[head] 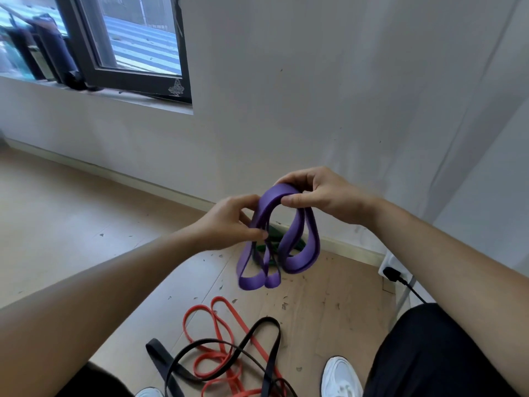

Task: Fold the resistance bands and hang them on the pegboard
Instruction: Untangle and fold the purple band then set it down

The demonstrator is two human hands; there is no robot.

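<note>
A wide purple resistance band [300, 253] hangs folded in several loops in front of me above the floor. My right hand [317, 193] pinches the top of its loops between thumb and fingers. My left hand [232, 222] grips the left strands a little lower. On the floor below lie a thin red band [226, 313] and a black band [266, 325], tangled over each other. A green band [274, 232] shows partly behind the purple loops, near the wall. No pegboard is in view.
A white wall [315, 96] stands close ahead, with a dark-framed window [128, 53] at upper left. The wooden floor [71, 224] has small debris. A black plug and cable [398, 277] sit at right. My white shoes [340, 376] are at the bottom.
</note>
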